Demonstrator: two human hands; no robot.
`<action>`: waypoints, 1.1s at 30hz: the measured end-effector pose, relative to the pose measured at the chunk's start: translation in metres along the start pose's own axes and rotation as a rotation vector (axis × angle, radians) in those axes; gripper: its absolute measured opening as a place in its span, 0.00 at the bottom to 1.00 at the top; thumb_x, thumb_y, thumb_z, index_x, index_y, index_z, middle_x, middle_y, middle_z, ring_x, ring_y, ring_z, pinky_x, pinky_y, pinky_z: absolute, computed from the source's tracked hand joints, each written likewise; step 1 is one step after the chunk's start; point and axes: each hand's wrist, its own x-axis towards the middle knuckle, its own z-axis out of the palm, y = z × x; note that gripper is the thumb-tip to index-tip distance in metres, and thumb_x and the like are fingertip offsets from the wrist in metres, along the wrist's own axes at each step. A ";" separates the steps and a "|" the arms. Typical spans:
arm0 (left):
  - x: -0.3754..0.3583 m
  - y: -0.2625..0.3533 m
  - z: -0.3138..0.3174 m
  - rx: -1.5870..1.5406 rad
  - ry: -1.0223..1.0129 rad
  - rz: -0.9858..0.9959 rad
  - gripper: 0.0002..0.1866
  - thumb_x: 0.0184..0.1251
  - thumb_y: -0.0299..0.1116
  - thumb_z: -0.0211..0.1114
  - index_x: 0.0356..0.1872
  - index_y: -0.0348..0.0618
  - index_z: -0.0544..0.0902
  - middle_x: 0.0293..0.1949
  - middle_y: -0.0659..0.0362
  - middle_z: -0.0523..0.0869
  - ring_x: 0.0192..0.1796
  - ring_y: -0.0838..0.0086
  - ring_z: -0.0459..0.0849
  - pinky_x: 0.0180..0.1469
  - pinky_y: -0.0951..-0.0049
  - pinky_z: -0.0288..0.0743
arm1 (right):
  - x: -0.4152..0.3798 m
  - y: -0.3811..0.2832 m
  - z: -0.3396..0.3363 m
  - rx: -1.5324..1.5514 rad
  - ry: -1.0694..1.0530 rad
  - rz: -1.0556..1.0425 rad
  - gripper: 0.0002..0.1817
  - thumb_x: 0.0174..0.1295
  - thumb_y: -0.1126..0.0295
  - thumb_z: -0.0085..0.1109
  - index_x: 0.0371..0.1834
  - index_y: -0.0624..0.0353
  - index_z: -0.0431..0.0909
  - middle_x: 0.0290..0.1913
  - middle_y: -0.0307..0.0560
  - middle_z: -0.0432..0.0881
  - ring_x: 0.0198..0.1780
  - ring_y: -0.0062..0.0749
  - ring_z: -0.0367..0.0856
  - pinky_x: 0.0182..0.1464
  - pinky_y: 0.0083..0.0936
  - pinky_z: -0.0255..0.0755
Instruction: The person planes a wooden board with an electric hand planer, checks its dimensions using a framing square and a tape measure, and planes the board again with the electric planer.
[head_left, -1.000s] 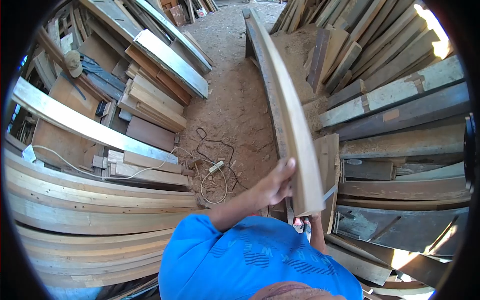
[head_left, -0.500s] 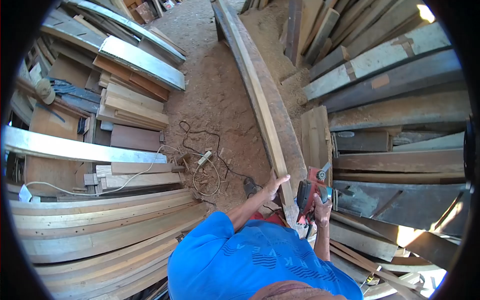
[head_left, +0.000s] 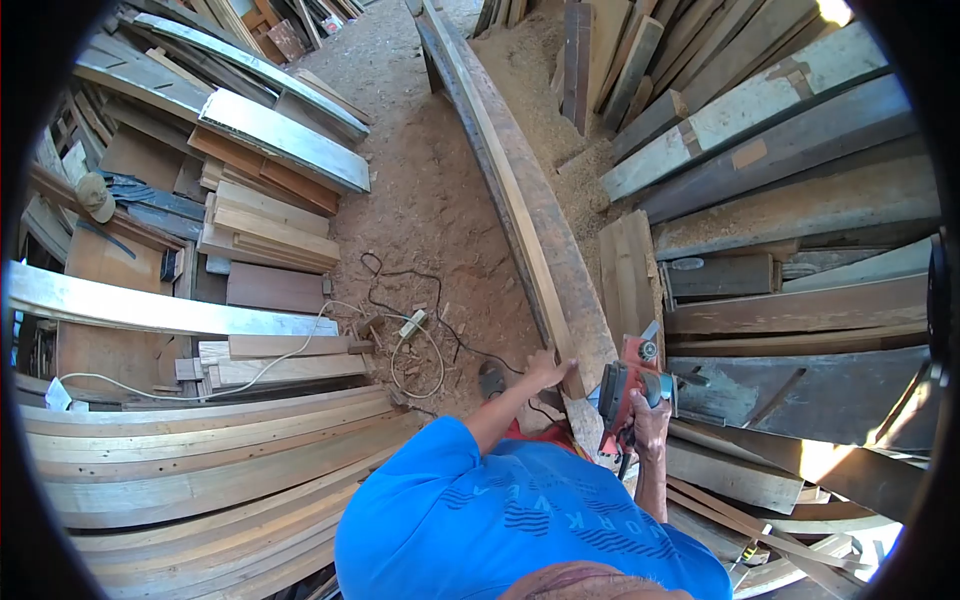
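A long, narrow wooden strip (head_left: 521,225) is laid along a worn tabletop (head_left: 577,300), which runs from the top centre of the frame down to the lower centre. The strip's near end is touched by the left hand (head_left: 545,372), with the thumb towards the upper face; whether the fingers are closed around it cannot be told. A red power planer (head_left: 625,385) is held just right of the tabletop's near end, with the right hand (head_left: 650,420) clamped on its handle.

The strip is judged stiff across its section but long enough to flex or swing if lifted by one end; it is best taken near the middle or with support at both ends, and its edges may be rough. The planer is judged dense, rigid and front-heavy, best gripped by the handle, with fingers kept clear of its underside.

On the blue shirt (head_left: 520,500), at the bottom centre, dark letters are printed among striped shapes; "ORK" can apparently be made out, while the rest is distorted. No brand can be read on the planer, and no wording can be read on the pale socket block (head_left: 412,322) left of centre.
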 end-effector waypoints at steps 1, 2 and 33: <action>-0.016 0.010 -0.011 0.073 -0.035 -0.046 0.42 0.64 0.65 0.63 0.64 0.35 0.77 0.59 0.35 0.81 0.64 0.38 0.77 0.70 0.42 0.65 | -0.002 -0.011 0.010 0.036 0.000 0.008 0.15 0.64 0.60 0.69 0.41 0.59 0.77 0.21 0.35 0.74 0.17 0.19 0.74 0.19 0.21 0.69; -0.038 0.025 -0.030 0.102 -0.084 -0.005 0.39 0.62 0.60 0.65 0.62 0.35 0.78 0.57 0.35 0.81 0.63 0.39 0.78 0.68 0.43 0.68 | -0.004 -0.026 0.023 0.094 -0.014 -0.020 0.15 0.63 0.61 0.69 0.42 0.60 0.78 0.21 0.35 0.74 0.17 0.19 0.73 0.19 0.21 0.69; 0.080 -0.228 -0.479 0.187 0.312 -0.379 0.15 0.51 0.42 0.69 0.32 0.40 0.86 0.32 0.43 0.88 0.39 0.46 0.87 0.45 0.49 0.79 | 0.368 -0.296 0.459 -0.176 -0.391 -0.261 0.19 0.76 0.52 0.52 0.36 0.56 0.78 0.24 0.32 0.76 0.20 0.16 0.74 0.21 0.20 0.69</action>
